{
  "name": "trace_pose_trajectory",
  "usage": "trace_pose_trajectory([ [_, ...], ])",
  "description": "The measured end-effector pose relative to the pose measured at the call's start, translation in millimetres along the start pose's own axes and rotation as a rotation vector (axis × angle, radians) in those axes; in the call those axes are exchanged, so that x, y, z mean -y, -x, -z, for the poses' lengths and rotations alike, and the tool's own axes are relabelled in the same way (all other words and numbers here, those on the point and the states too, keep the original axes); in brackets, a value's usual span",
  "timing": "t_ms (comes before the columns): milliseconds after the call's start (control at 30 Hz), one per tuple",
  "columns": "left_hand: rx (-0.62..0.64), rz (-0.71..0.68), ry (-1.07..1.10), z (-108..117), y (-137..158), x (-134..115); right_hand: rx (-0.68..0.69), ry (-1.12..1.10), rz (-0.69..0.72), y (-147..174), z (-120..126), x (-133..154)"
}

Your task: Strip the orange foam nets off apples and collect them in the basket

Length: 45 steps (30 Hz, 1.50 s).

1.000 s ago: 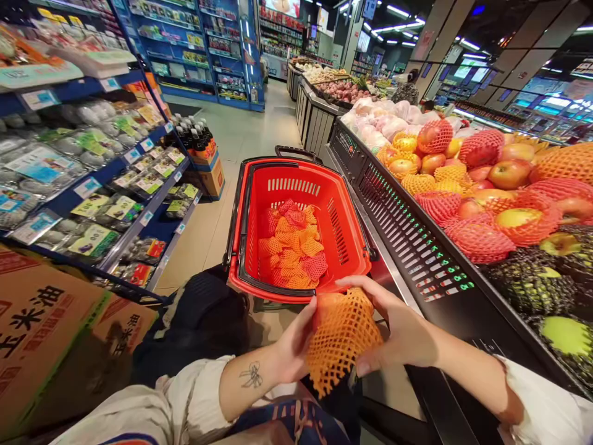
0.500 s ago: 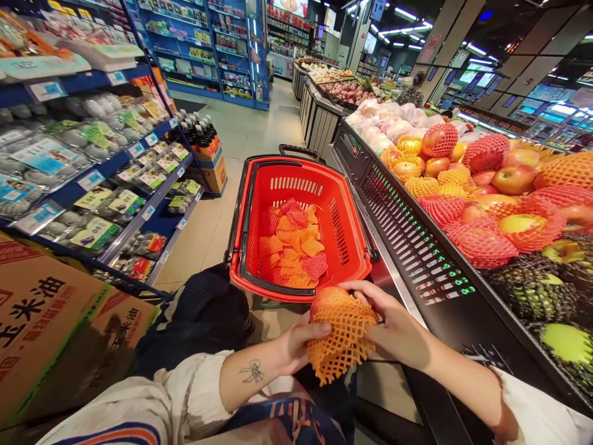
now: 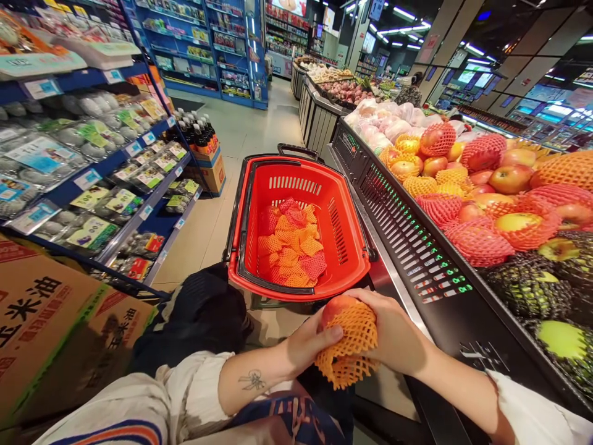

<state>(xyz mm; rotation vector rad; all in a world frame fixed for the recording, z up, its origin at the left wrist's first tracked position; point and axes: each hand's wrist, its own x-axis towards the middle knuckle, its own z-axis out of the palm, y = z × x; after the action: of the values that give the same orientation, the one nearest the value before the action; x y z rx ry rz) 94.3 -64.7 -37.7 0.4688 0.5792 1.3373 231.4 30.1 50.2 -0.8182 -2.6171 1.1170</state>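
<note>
Between my two hands is a red apple (image 3: 338, 307) partly covered by an orange foam net sleeve (image 3: 349, 346). My left hand (image 3: 309, 344) grips its left side, with the thumb lying over the net. On the right side my right hand (image 3: 397, 330) wraps round the sleeve, its fingers mostly hidden behind the fruit. The net's lower end hangs loose below the apple. Just beyond my hands stands a red shopping basket (image 3: 345, 238) with a black handle, holding a pile of orange and pink foam nets (image 3: 293, 242).
A black-sided fruit bin (image 3: 403, 228) runs along my right, heaped with apples in foam nets (image 3: 482, 238) and dark-netted green fruit (image 3: 528, 281). Blue shelves of egg packs (image 3: 106, 145) and cardboard cartons (image 3: 46, 334) line my left. A person (image 3: 410, 89) is far off.
The apple and both hands have shifted slightly right. My right hand has moved from the apple's top to wrap round its right side.
</note>
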Motion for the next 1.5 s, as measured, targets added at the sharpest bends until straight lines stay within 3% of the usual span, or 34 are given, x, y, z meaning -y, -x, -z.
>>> trace_pose_trajectory([
  [133, -0.265, -0.271, -0.347, 10, 2, -4, -0.109, -0.021, -0.110, 0, -3, -2],
  [233, -0.299, -0.364, -0.444, 14, 5, -16, -0.057, -0.100, -0.123, 0, -5, 0],
  [400, -0.283, -0.340, -0.285, 13, 2, -35, 0.068, -0.110, -0.166, 4, -13, 6],
  [533, -0.340, -0.335, -0.170, 13, -6, -31, 0.082, -0.149, -0.236, 11, -20, 5],
  [700, -0.254, -0.286, -0.181, 16, -5, -12, 0.008, -0.585, -0.321, 10, -24, 4],
  [867, -0.030, -0.688, -0.408, 22, 3, 2, -0.152, -0.777, -0.340, -1, -17, 7],
  [933, 0.050, -0.775, -0.556, 24, 5, 4, -0.218, -0.805, -0.360, -3, -14, 5],
  [1100, -0.087, -0.808, -0.847, 30, 4, 9, -0.248, -0.858, -0.366, -3, -15, 0],
  [1300, -0.236, -0.865, -0.816, 37, 5, 32, -0.225, -0.776, -0.348, 0, -19, 1],
  [1500, -0.135, -0.957, -0.890, 31, 11, 41, -0.205, -0.742, -0.363, 0, -19, 3],
])
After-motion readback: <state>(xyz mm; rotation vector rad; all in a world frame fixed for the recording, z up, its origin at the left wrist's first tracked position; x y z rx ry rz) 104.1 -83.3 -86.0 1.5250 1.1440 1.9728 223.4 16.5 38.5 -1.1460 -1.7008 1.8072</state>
